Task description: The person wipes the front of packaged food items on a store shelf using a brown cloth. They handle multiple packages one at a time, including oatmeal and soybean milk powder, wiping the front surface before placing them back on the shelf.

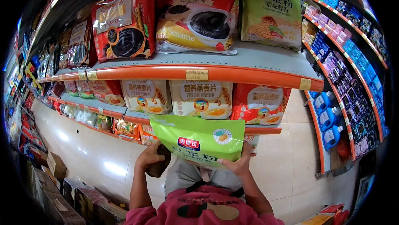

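Note:
In front of my body a light green bag of soybean milk powder (201,131) is tilted, its printed front turned up toward me. My right hand (240,160) grips its lower right edge, with the thumb across the front and the fingers mostly hidden behind. My left hand (150,157) is closed around a dark brown, cloth-like bundle (160,164), close to the bag's left edge. Whether these left fingers also touch the bag I cannot tell. A similar green bag (271,15) stands at the right end of the upper shelf, beside a red sesame paste bag (197,15).
The upper shelf (257,56) has an orange front edge (249,74) just above the held bag. White oatmeal bags (201,98) and a red bag (262,104) fill the shelf below. Blue bottles (328,119) stand on racks at right. Cardboard boxes (57,164) sit on the floor at left.

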Available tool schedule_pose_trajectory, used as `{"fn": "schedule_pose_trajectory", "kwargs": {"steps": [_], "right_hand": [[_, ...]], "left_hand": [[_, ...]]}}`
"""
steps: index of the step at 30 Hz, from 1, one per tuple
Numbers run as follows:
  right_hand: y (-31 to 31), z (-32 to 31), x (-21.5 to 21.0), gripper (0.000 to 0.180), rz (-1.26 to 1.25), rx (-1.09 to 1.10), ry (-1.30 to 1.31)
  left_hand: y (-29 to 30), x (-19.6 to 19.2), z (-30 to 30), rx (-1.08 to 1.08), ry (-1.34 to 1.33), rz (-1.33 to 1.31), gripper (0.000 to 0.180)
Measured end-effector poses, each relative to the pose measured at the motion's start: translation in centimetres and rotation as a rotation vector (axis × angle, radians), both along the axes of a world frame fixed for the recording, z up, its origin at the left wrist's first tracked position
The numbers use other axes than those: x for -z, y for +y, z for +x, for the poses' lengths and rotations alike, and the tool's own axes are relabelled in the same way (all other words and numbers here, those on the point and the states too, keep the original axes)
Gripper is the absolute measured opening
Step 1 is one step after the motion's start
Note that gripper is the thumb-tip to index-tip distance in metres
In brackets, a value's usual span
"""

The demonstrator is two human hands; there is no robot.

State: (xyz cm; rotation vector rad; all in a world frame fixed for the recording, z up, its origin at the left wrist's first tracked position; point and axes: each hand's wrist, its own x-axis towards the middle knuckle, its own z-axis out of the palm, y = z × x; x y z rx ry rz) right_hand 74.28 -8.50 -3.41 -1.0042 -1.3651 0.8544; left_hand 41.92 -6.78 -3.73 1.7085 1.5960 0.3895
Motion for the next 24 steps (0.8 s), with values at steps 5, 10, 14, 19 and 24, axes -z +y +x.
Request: {"fn": "schedule_pose_trajectory", "kwargs": {"steps": [5, 10, 14, 19, 24], "right_hand": [[-0.3, 0.3, 0.0, 0.081, -0.043, -0.094, -0.013], [-0.7, -0.1, 0.6, 0.082, 0.065, -0.066, -0.008], [-1.1, 0.3, 1.2, 0.084, 0.041, -0.041, -0.100], [-2.1, 0.8, 2.8, 0.083, 0.007, 0.043, -0.183], [-2.6, 0.9, 4.1, 0.086, 0.042, 0.009, -0.300]], "left_hand": [[0.3, -2.1, -0.2, 0.145, 0.300, -0.279, 0.084], [-0.6, 0.1, -1.1, 0.237, 0.022, -0.289, 0.095], [-0.4, 2.3, -0.8, 0.166, -0.244, -0.232, 0.096], [0.5, 4.1, -0.5, 0.093, -0.288, -0.147, 0.088], [0.5, 6.5, 0.0, 0.071, -0.512, -0.260, 0.072]]}}
